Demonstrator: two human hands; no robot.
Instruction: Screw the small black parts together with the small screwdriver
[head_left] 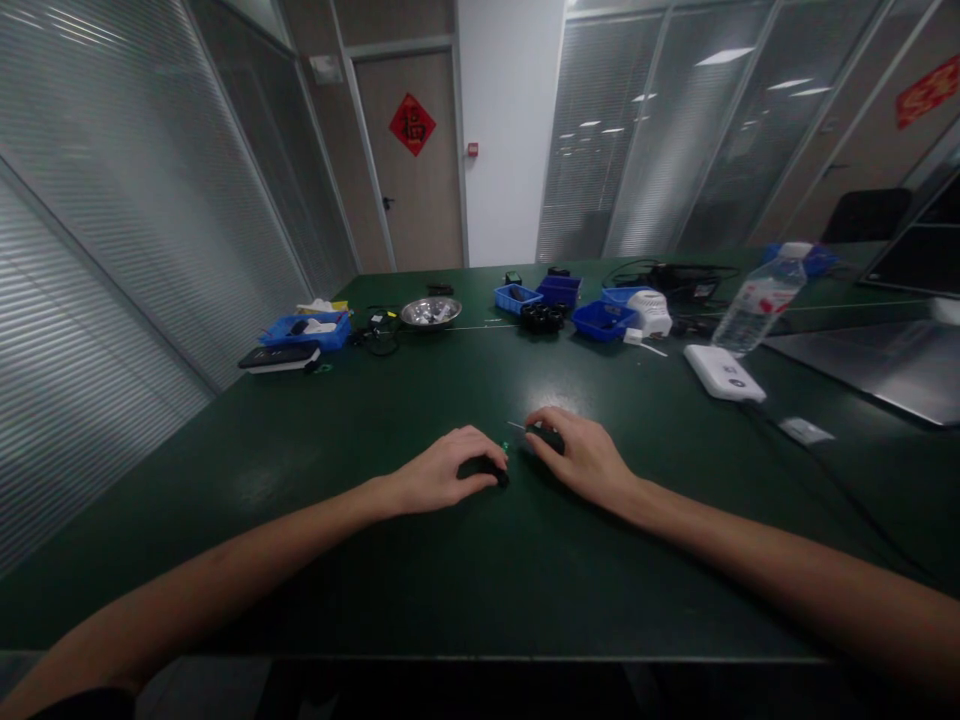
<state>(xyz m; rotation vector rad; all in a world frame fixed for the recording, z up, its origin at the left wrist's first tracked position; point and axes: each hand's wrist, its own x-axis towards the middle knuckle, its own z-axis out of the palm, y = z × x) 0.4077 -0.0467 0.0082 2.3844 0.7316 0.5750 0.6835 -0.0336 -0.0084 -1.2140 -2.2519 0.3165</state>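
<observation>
Over the middle of the dark green table (360, 430), my left hand (442, 470) curls round a small black object (484, 468). Its kind cannot be made out, since the fingers cover part of it. To the right, my right hand (585, 455) grips what looks like a screwdriver by its dark handle (550, 438). A thin metal shaft (516, 426) sticks out of that handle toward the left. Between the two hands lies a tiny bright green piece (505, 446), close to the left fingertips.
Farther back stand a metal bowl (431, 312) and blue trays (604, 322). A black case (281, 357) lies at left. On the right are a white device (724, 373) with a cable, a water bottle (761, 300) and a laptop (885, 365).
</observation>
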